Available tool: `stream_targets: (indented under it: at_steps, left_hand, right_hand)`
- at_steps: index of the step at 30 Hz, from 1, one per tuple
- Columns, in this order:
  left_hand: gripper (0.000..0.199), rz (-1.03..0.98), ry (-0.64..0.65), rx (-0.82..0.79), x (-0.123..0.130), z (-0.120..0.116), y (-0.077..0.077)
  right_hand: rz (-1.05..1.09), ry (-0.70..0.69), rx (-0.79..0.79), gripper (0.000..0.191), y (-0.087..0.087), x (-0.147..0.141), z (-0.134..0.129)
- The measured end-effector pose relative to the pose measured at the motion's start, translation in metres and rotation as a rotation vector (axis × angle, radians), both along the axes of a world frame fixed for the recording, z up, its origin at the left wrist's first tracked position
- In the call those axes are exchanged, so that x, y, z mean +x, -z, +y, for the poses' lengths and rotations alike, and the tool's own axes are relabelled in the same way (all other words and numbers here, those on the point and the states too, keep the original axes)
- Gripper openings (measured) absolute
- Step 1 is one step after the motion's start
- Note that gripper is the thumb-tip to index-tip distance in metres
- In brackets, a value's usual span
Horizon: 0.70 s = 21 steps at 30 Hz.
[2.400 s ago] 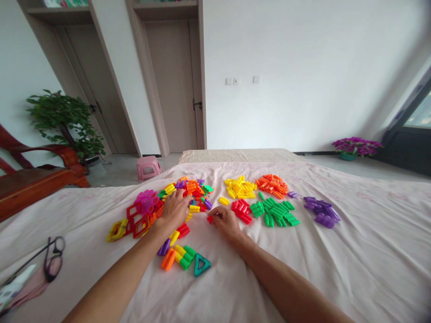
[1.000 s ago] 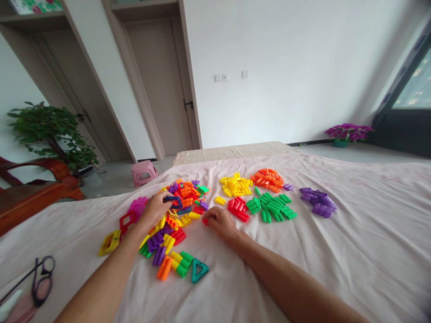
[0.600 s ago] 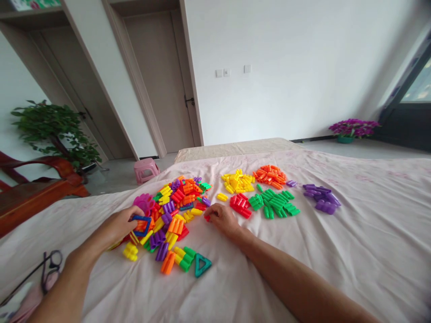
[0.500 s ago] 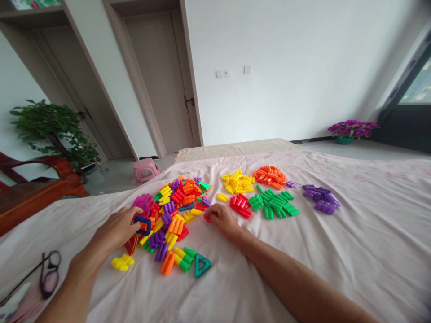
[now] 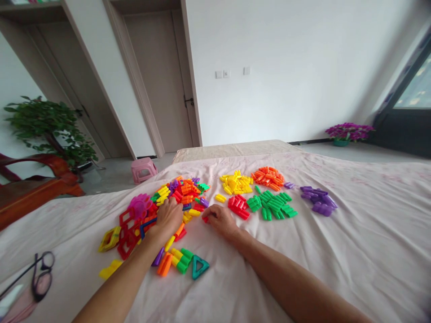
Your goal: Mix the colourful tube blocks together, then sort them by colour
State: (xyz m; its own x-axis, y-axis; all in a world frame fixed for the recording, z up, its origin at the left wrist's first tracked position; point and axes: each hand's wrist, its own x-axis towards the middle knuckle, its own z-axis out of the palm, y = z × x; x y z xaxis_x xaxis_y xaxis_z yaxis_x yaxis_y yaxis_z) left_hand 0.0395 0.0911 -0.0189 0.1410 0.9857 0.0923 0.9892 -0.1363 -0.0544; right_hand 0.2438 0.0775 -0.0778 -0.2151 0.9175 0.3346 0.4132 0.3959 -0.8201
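My left hand (image 5: pixel 170 217) reaches over the mixed pile of plastic toy blocks (image 5: pixel 186 188), its fingertips down among them and hidden from view. Beside its wrist lie red square frames (image 5: pixel 127 244), a yellow frame (image 5: pixel 109 238) and magenta pieces (image 5: pixel 139 205). My right hand (image 5: pixel 221 220) rests on the cloth between the mixed pile and the sorted ones, fingers curled in a pinch on a red block (image 5: pixel 205 219), of which only a bit shows. Close to it are a red pile (image 5: pixel 239 206) and a single yellow block (image 5: pixel 220 198).
Separate piles of yellow (image 5: pixel 236 182), orange (image 5: pixel 268 178), green (image 5: pixel 274 204) and purple blocks (image 5: pixel 319 199) lie to the right. A teal triangle frame (image 5: pixel 200 267) is in front. Glasses (image 5: pixel 42 278) lie at the left on the pink cloth (image 5: pixel 370 233).
My left hand has moved right, from the pile's left edge onto its middle; the blue square frame is no longer in its fingers. Red and yellow frames now show at the left. My right hand stays put.
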Motion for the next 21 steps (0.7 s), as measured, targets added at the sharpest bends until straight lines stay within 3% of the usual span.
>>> stream_targets:
  at_steps: [5, 9, 15, 19, 21]
  left_hand:
    - [0.017, -0.099, -0.017, -0.004, 0.002, 0.009, 0.0]
    - [0.012, -0.292, 0.033, -0.002, -0.006, 0.008, -0.001]
    - [0.043, -0.706, 0.087, -0.082, -0.039, -0.003, -0.014]
    - [0.053, -1.173, -0.034, -0.164, -0.072, -0.021, -0.024]
    - [0.05, -1.307, -0.129, -0.185, -0.094, -0.027, -0.028]
  right_hand:
    - [-0.003, -0.008, -0.009, 0.034, -0.003, 0.0, -0.001]
    - [-0.013, -0.003, -0.004, 0.033, -0.004, 0.001, -0.001]
    - [-0.021, -0.011, -0.022, 0.033, -0.005, 0.0, -0.001]
    - [-0.018, -0.006, -0.022, 0.034, -0.003, 0.0, 0.0]
    - [-0.018, -0.007, -0.022, 0.035, -0.001, 0.0, 0.001]
